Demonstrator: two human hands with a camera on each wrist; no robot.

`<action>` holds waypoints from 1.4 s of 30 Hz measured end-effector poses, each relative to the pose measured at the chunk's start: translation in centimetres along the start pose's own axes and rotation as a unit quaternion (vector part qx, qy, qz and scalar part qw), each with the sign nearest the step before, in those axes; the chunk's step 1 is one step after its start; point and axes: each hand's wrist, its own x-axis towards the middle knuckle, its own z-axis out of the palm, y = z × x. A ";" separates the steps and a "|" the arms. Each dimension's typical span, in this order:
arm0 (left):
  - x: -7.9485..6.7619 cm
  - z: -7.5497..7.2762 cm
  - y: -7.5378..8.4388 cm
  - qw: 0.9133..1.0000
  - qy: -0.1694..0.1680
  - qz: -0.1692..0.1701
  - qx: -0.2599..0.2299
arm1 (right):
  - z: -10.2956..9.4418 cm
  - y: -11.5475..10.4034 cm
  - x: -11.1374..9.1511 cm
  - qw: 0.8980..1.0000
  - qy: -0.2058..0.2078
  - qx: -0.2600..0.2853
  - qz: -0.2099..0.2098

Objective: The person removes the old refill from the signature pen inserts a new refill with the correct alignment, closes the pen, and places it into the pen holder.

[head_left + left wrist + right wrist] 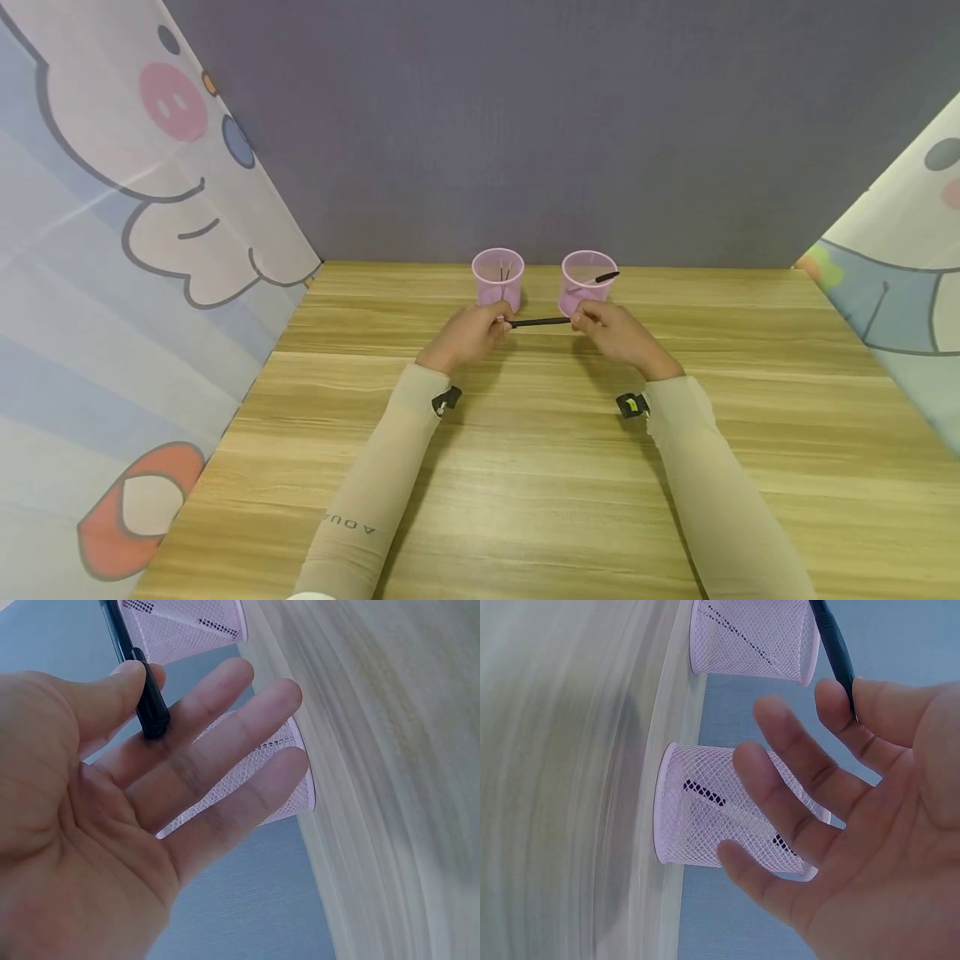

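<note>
Dark grey backdrop (525,125) behind, printed cloth (90,333) hanging down the left side. Wood-grain surface (517,475) ahead of it. Two pale sleeves reach in over the surface.

Two pink mesh cups, both upright near the far edge, a gap between them: left cup (487,294), slender items (508,269) inside; right cup (567,294), with a dark-ended pen (607,277) leaning out past its rim.

Left hand (468,335) just before the left cup, thumb and index finger pinching one end of the black pen (540,322); other fingers extended. Right hand (617,335) mirrors it before the right cup, pinching the opposite end, remaining fingers spread.

Black pen: roughly level between the hands, apparently above the surface, on the near side of the cups.

Risks, my judgement: each grip is a two-digit pinch at the tip, so a slip on either side could swing or drop the pen. Uneven pulling might part it (if one end is a cap; can't tell). Spread fingers near the mesh could nudge a cup over, and the leaning pen looks easiest to dislodge.
</note>
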 end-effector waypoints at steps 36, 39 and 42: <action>-0.1 -1.2 0.2 0.999 -0.007 0.001 -0.054 | -0.2 -0.2 -0.1 0.999 0.015 0.033 -0.016; -0.1 -1.2 0.2 0.998 -0.003 0.008 -0.054 | -0.3 -0.4 -0.1 0.999 0.013 0.043 -0.010; -0.1 -1.2 0.2 0.998 -0.004 0.010 -0.055 | -0.3 -0.3 -0.1 0.998 0.010 0.058 -0.001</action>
